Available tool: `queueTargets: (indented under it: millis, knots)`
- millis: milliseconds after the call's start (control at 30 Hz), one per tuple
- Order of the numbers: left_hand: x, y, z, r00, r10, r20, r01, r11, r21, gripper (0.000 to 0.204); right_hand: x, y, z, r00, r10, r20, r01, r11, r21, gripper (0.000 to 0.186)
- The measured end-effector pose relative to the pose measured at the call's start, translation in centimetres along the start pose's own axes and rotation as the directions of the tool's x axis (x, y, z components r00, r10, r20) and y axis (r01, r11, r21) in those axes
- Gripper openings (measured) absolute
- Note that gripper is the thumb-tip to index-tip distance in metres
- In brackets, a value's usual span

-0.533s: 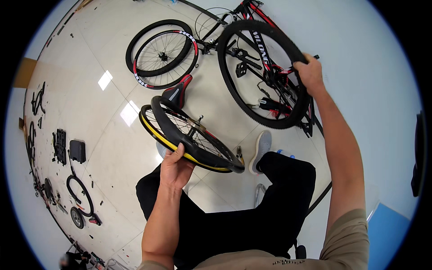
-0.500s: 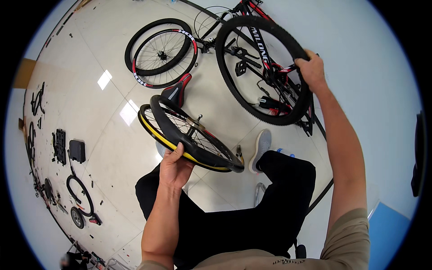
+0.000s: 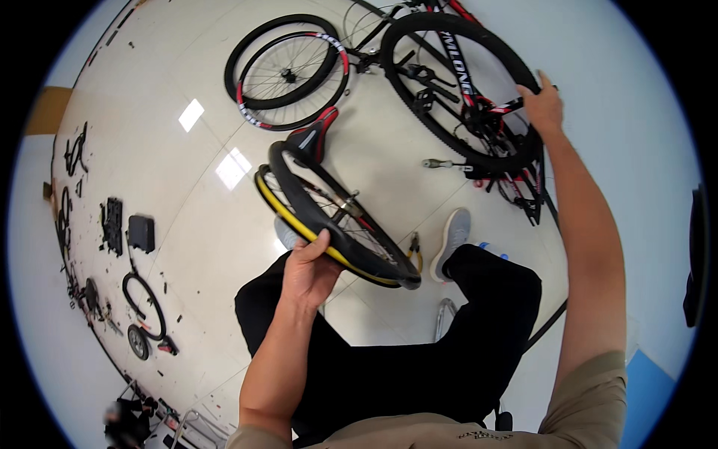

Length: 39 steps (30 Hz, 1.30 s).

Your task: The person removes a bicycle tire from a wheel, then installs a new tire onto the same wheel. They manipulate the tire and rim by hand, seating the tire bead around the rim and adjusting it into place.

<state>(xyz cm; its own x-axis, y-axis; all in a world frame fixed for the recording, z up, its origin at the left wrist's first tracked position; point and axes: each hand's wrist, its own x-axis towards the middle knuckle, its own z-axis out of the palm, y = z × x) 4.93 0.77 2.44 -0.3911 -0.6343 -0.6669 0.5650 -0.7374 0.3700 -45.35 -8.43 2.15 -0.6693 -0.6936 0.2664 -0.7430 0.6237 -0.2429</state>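
My left hand (image 3: 310,269) grips the near edge of a spoked wheel (image 3: 275,200) with a yellow band round its rim. A black inner tube (image 3: 318,217) lies across that wheel, under my left thumb. At the upper right, a knobbly black bicycle tyre (image 3: 394,82) rests over the red and black bicycle (image 3: 458,63) lying on the floor. My right hand (image 3: 547,111) is at the tyre's right edge, thumb and forefinger apart on either side of it.
Another wheel (image 3: 344,56) with a loose tyre (image 3: 234,49) lies upper left, beside a red and black saddle (image 3: 318,135). A screwdriver (image 3: 437,163) and pliers (image 3: 415,251) are on the floor. Bicycle parts, a black case (image 3: 141,233) and a small wheel (image 3: 137,342) lie far left.
The tyre has gone lower onto the bicycle, and my right hand's fingers have spread from their grip. The screwdriver has come into sight. My left hand still holds the wheel; the view has shifted.
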Motion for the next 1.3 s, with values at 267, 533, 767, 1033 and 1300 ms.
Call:
queueTargets:
  millis: [267,533,767,1033,1300]
  knots:
    - [-0.3,-0.2,1.5,0.999,-0.039,-0.015,0.04,0.999,0.037,0.028,-11.9,-4.4,-2.3,0.933,-0.261,0.249,0.06,0.794,0.605,0.033]
    - [0.2,-0.5,-0.1,0.994,-0.108,-0.024,0.109,0.993,0.033,0.039,-33.3,-12.9,-5.0,0.468,-0.366,0.804,-0.741,0.333,0.583,0.037]
    - [0.0,-1.1,1.6,0.999,-0.006,-0.043,0.011,0.991,0.13,0.033,-32.1,-12.5,-2.6,0.519,-0.323,0.792,-0.762,0.246,0.6,0.067]
    - [0.1,-1.5,-0.2,0.996,-0.043,-0.084,0.052,0.993,0.108,0.031,-21.4,-7.5,2.5,0.631,-0.271,0.727,-0.721,-0.552,0.42,0.044]
    - [0.5,-1.3,0.7,0.994,-0.052,-0.095,0.064,0.989,0.133,0.031,-13.9,-11.7,1.0,0.645,-0.151,0.749,-0.574,-0.742,0.346,0.043]
